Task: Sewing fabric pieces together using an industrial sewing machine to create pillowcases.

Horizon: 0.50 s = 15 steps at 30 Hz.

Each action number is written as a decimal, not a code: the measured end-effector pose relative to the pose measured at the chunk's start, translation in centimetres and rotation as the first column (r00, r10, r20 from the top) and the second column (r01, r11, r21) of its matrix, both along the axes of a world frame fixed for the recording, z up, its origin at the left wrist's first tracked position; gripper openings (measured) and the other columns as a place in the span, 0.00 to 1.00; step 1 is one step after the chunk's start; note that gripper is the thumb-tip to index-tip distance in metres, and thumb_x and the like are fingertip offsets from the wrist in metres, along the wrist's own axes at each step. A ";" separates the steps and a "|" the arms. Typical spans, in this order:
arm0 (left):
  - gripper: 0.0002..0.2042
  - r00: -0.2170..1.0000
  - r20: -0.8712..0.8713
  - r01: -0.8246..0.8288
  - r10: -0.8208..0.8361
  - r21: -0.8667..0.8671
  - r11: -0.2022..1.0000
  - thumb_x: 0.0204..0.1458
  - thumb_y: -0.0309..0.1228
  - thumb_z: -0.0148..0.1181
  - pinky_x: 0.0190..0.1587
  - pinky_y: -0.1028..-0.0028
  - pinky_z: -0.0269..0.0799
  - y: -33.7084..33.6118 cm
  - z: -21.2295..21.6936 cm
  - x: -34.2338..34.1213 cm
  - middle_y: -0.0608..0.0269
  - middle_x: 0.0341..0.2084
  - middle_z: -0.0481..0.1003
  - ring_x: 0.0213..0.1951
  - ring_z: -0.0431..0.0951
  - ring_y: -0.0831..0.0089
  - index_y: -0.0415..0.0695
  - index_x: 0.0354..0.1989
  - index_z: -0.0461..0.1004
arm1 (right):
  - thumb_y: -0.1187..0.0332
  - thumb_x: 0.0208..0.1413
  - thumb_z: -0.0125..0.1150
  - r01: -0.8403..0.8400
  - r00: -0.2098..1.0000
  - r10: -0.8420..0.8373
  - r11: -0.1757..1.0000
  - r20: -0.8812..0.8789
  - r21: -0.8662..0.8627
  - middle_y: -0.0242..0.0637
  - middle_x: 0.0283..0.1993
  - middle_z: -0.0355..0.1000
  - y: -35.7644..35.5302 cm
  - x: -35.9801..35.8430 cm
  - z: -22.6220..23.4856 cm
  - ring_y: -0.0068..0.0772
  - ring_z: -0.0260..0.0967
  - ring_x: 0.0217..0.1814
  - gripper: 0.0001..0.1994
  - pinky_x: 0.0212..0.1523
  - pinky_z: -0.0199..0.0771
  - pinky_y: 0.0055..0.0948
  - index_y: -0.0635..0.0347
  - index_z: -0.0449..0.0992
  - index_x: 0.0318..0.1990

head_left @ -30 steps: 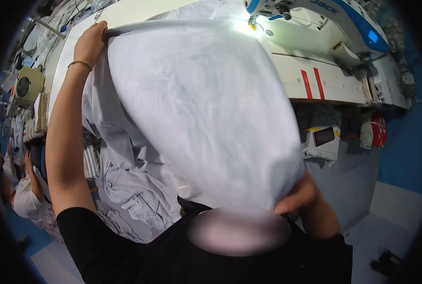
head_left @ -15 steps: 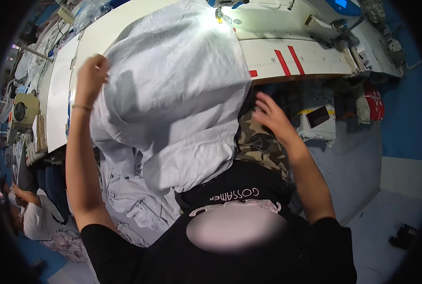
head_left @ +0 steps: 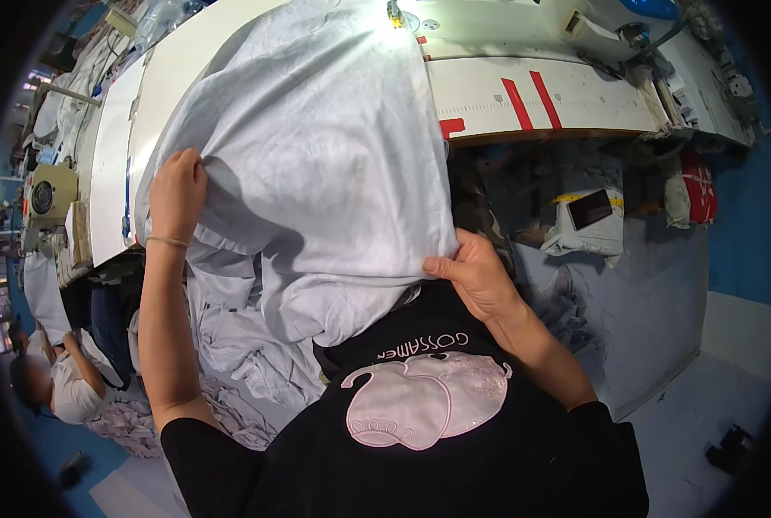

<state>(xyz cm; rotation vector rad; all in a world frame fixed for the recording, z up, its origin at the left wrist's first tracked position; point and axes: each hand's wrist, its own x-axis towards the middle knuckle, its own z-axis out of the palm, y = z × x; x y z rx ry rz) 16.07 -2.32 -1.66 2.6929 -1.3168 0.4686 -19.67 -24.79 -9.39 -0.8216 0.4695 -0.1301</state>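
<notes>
Holding up a wide pale grey cloth [head_left: 342,147], spreading from just beside the lit sewing-machine foot [head_left: 395,15], across the sewing table [head_left: 472,73], over its front edge and down toward the lap. Pinching the cloth's lower right edge with the right hand [head_left: 476,272], closing thumb and fingers on the fabric below the table's front edge. Curling the fingers of the left hand [head_left: 178,194] against the cloth's left side, but hiding the tips; not being able to tell a firm grip from a touch there. Wearing a black shirt [head_left: 359,483] with a pink patch [head_left: 411,406]. Seeing two red strips [head_left: 517,104] on the table, right of the cloth, near the front edge. Seeing, lower right of that edge, a phone [head_left: 590,209] lying on a white packet [head_left: 586,238], and farther right a red-and-white bundle [head_left: 694,190]. Having a crumpled heap of pale cloth [head_left: 260,367] below the table, at left, and a seated person [head_left: 76,384] beyond.
</notes>
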 end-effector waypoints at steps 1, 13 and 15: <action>0.03 1.000 -0.015 -0.024 0.024 0.025 0.999 0.53 0.25 0.54 0.37 0.55 0.72 -0.1 0.3 0.1 0.51 0.31 0.75 0.34 0.77 0.47 0.41 0.33 0.73 | 0.76 0.54 0.69 0.003 1.000 -0.003 1.000 0.016 -0.014 0.39 0.48 0.78 -0.1 0.0 0.3 0.26 0.75 0.50 0.18 0.56 0.72 0.27 0.71 0.75 0.51; 0.04 0.985 0.014 -0.173 0.173 0.117 0.978 0.57 0.29 0.53 0.39 0.55 0.71 -0.6 -1.5 0.5 0.53 0.36 0.75 0.40 0.76 0.49 0.42 0.35 0.70 | 0.77 0.57 0.65 -0.001 1.000 0.002 0.999 -0.021 0.043 0.36 0.48 0.79 1.1 -2.6 -0.3 0.22 0.74 0.49 0.14 0.57 0.69 0.24 0.70 0.77 0.51; 0.05 0.975 0.021 -0.222 0.222 0.156 0.962 0.58 0.28 0.53 0.40 0.55 0.72 -1.7 -0.5 -0.5 0.53 0.36 0.75 0.39 0.76 0.48 0.43 0.40 0.72 | 0.77 0.57 0.65 -0.028 0.999 0.029 0.999 -0.030 0.025 0.36 0.49 0.79 1.3 -3.3 -0.2 0.22 0.74 0.50 0.14 0.57 0.70 0.24 0.70 0.77 0.51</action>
